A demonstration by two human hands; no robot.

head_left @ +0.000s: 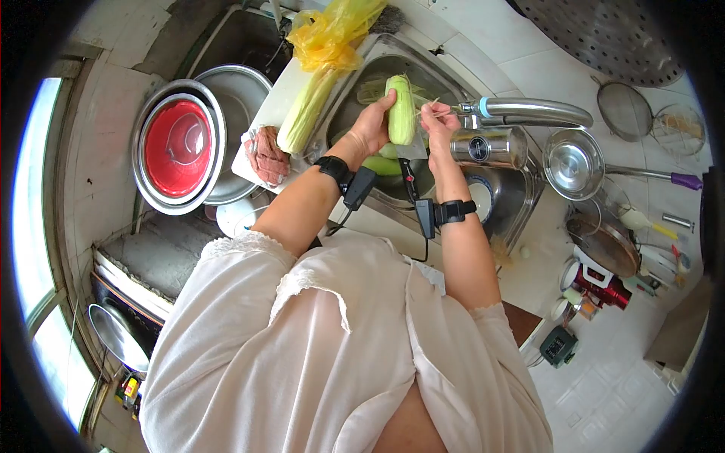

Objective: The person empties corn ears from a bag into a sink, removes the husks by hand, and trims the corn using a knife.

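Note:
An ear of corn (401, 113) in pale green husk stands nearly upright over the sink (337, 113). My left hand (370, 124) is wrapped around its left side. Just to its right, my right hand (439, 124) is closed in a pinch, with thin pale strands that look like corn silk at its fingertips. Below the corn lies a knife (409, 183) with a black handle, its blade partly hidden. Green pieces (383, 165), perhaps husk or another ear, rest in the basin. More loose husk (370, 92) shows behind my left hand.
On the white counter left of the sink lie another husked ear (310, 121), a yellow plastic bag (332, 34) and a brownish-pink cloth-like bundle (266, 157). A steel faucet (536, 109) and metal canister (491, 147) stand at right. Nested basins (179, 143) sit far left.

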